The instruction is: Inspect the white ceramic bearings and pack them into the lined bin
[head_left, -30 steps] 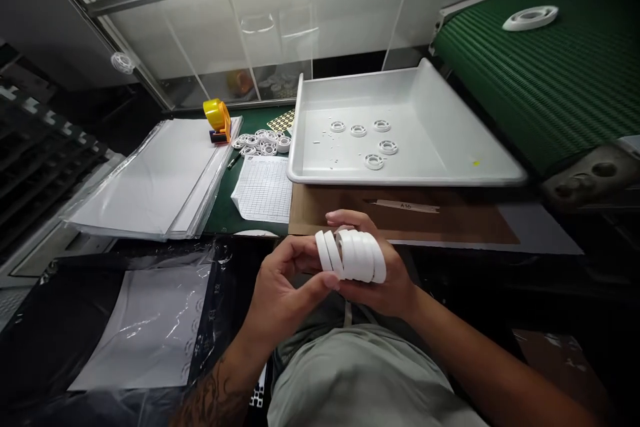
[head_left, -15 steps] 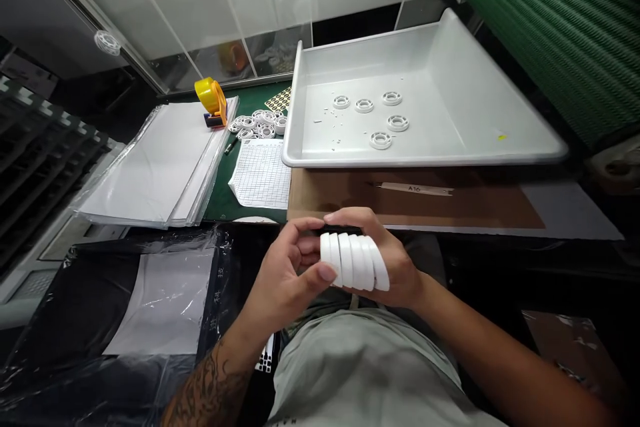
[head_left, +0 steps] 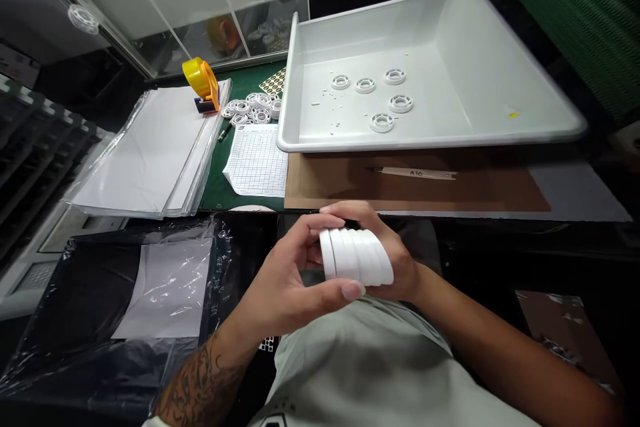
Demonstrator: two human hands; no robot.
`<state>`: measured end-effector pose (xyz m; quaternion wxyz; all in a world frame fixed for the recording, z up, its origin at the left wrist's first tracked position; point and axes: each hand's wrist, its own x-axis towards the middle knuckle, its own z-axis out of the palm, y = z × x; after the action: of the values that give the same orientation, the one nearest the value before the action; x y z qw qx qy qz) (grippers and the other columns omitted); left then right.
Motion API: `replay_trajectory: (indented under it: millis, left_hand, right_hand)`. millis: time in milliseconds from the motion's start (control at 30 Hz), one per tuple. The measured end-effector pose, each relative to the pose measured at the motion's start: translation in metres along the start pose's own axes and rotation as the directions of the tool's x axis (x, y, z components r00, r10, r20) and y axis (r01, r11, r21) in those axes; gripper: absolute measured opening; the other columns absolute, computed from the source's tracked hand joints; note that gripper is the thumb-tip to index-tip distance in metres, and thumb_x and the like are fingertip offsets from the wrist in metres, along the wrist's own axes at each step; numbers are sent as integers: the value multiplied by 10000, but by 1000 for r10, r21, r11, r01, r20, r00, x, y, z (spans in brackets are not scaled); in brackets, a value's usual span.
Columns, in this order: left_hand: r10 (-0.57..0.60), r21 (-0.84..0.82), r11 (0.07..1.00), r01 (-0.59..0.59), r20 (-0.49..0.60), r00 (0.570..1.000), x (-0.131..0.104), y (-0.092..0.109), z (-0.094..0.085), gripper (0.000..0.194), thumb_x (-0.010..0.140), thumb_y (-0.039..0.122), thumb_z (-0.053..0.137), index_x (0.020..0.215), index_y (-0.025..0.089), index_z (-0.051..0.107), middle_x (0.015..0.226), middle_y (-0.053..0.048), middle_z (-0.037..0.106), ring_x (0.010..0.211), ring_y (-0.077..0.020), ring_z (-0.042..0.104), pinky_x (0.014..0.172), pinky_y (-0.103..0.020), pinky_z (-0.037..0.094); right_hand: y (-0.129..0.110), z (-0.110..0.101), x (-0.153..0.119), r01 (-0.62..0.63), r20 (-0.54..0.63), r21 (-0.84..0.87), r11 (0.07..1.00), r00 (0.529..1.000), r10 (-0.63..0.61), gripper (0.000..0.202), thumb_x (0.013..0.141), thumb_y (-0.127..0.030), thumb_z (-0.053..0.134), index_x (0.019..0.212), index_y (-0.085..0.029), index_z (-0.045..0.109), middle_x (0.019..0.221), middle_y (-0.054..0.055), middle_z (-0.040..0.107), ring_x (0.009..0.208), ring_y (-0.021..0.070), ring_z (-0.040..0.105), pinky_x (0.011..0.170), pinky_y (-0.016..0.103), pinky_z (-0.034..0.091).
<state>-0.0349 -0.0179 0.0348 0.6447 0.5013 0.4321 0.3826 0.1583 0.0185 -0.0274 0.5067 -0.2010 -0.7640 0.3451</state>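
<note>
Between my two hands lies a sideways stack of several white plastic rings (head_left: 356,257), edges facing me. My left hand (head_left: 295,273) curves round its left end, thumb along the lower side and fingers over the top. From the right, my right hand (head_left: 395,247) wraps behind the stack, its fingers partly hidden. Beyond them, several similar white rings (head_left: 383,123) lie apart in a large pale grey tray (head_left: 430,142), among small white scraps.
A brown board (head_left: 330,180) with a craft knife marked A16 (head_left: 415,173) lies before the tray. To the left are a printed form (head_left: 257,160), a heap of white rings (head_left: 253,108), a yellow tape dispenser (head_left: 203,83) and bagged white sheets (head_left: 145,153).
My left thumb has slid right along the underside of the stack, and its fingers reach further over the top. The rings sit closer together. The camera view has shifted slightly.
</note>
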Motion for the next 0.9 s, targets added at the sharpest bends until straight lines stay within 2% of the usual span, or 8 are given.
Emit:
replay_trajectory:
  millis: [67, 200, 367, 500, 633, 767, 900]
  left_hand:
    - [-23, -43, 999, 22, -15, 1000, 2, -1, 1, 549, 767, 388, 950, 1218, 247, 671, 1077, -19, 702, 889, -140, 651, 758, -208, 530]
    - [-61, -31, 998, 59, -50, 997, 7, 0, 5, 444, 800, 346, 919, 1146, 218, 673, 932, -4, 647, 787, -124, 598, 679, -199, 521]
    - [-78, 4, 997, 78, -39, 996, 9, 2, 8, 473, 737, 296, 943, 1104, 220, 656, 874, 14, 612, 698, -105, 533, 593, -185, 476]
    - [-78, 15, 997, 79, -54, 995, 8, 5, 10, 496, 696, 293, 960, 1097, 226, 675, 871, 13, 615, 701, -115, 542, 587, -190, 481]
    - [-89, -9, 996, 89, -97, 991, 5, 9, 15, 577, 606, 258, 1005, 1099, 229, 707, 863, 15, 645, 702, -113, 564, 594, -175, 502]
    - [-68, -5, 998, 68, -116, 991, 2, 14, 19, 570, 584, 227, 1009, 1075, 235, 720, 788, 29, 648, 629, -98, 543, 533, -155, 470]
    - [-34, -7, 999, 33, -105, 994, -4, 17, 21, 541, 611, 191, 982, 1083, 261, 726, 777, 34, 665, 626, -102, 567, 545, -156, 493]
  right_hand:
    - [1, -1, 1, 9, -5, -62, 998, 1000, -10, 342, 1063, -391, 719, 1357, -247, 621, 1398, 149, 586, 1289, 354, 610, 1091, 527, 564]
    - [3, -1, 1, 20, -22, -171, 985, 999, -24, 408, 1071, -373, 670, 1444, -251, 561, 1370, 143, 625, 1264, 355, 629, 1090, 538, 562]
    - [2, -2, -3, 11, -29, -170, 985, 999, -16, 472, 1041, -348, 726, 1461, -246, 534, 1379, 150, 595, 1285, 352, 609, 1114, 531, 547]
    - [-5, -1, -2, -19, -12, -97, 995, 1000, 18, 521, 1042, -415, 746, 1474, -237, 515, 1423, 170, 552, 1317, 380, 593, 1116, 555, 554]
    - [-19, 1, -1, -210, -27, 116, 971, 976, 215, 692, 991, -555, 798, 1512, -223, 486, 1458, 176, 554, 1297, 387, 620, 1104, 543, 579]
    - [-30, 0, 0, -280, 1, 190, 941, 959, 285, 720, 967, -529, 842, 1520, -251, 475, 1477, 166, 538, 1293, 378, 626, 1069, 524, 605]
    - [-34, 1, 0, -318, -11, 179, 931, 946, 325, 723, 934, -528, 858, 1502, -253, 505, 1331, 156, 620, 1211, 378, 664, 1004, 514, 635]
